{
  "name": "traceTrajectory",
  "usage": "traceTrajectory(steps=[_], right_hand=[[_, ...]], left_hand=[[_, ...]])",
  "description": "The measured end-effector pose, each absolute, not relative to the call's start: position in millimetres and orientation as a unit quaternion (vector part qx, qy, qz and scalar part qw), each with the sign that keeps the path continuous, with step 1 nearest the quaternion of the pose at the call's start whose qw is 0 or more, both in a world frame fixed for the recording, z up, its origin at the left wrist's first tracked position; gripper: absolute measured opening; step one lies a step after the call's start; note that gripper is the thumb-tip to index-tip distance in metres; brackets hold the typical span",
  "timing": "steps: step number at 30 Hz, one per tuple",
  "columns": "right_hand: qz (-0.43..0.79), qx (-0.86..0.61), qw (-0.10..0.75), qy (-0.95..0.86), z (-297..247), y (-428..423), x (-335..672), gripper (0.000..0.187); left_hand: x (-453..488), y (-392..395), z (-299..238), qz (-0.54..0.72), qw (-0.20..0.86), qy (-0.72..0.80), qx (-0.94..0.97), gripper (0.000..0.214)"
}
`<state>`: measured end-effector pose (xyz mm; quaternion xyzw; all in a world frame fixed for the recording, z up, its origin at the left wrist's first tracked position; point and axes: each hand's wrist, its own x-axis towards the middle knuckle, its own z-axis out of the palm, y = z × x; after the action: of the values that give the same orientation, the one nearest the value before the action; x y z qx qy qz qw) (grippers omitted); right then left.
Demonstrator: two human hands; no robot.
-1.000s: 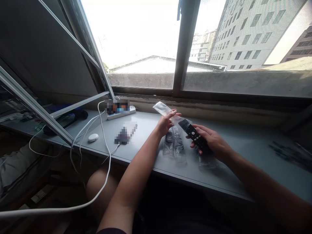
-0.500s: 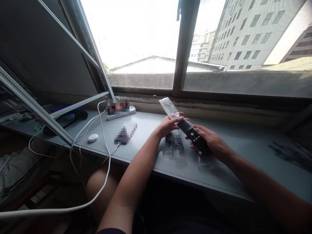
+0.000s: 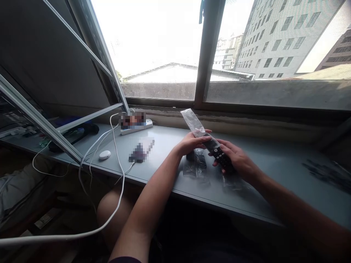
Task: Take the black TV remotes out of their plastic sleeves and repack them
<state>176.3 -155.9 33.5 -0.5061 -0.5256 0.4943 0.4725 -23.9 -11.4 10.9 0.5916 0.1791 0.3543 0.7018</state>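
Note:
A black remote control [image 3: 218, 153] with pale buttons is held above the desk, tilted with its far end to the upper left. My right hand [image 3: 236, 157] wraps round its near end. Over the far end lies a clear plastic sleeve [image 3: 192, 121], whose loose part sticks out toward the window. My left hand [image 3: 195, 140] pinches the sleeve where it covers the remote. Beneath my hands, dark bagged remotes [image 3: 199, 160] lie on the desk; their exact number is hard to make out. More clear plastic [image 3: 233, 182] lies under my right hand.
The grey desk [image 3: 161, 164] runs below a window. To the left are a power strip [image 3: 137, 128], a blurred-out phone-like item [image 3: 141, 150], a round white case [image 3: 104, 155], white cables [image 3: 122, 175] and a metal frame [image 3: 90, 117]. Dark bagged items [image 3: 326, 173] lie far right.
My left hand has slid slightly right and down along the sleeve, nearer my right hand. The sleeve's loose end has shifted a little right.

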Motion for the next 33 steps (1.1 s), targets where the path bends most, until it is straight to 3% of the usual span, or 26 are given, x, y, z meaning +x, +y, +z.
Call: traceTrajectory(steps=[5, 10, 16, 24, 33], right_hand=[[0.498, -0.503, 0.486, -0.513, 29, -153, 180, 0.064], [0.491, -0.504, 0.477, -0.527, 27, -149, 187, 0.049], [0.46, -0.52, 0.469, -0.546, 32, -151, 184, 0.057], [0.443, -0.503, 0.484, -0.563, 26, -150, 179, 0.057], [0.443, -0.517, 0.484, -0.55, 31, -151, 181, 0.061]], left_hand=[[-23, -7, 13, 0.435, 0.69, 0.187, 0.548, 0.067], [-25, 1, 15, 0.516, 0.692, 0.188, 0.468, 0.067], [-22, -2, 16, 0.485, 0.712, 0.19, 0.47, 0.077], [-21, -12, 16, 0.382, 0.737, 0.164, 0.533, 0.066], [-21, -6, 14, 0.446, 0.718, 0.168, 0.508, 0.063]])
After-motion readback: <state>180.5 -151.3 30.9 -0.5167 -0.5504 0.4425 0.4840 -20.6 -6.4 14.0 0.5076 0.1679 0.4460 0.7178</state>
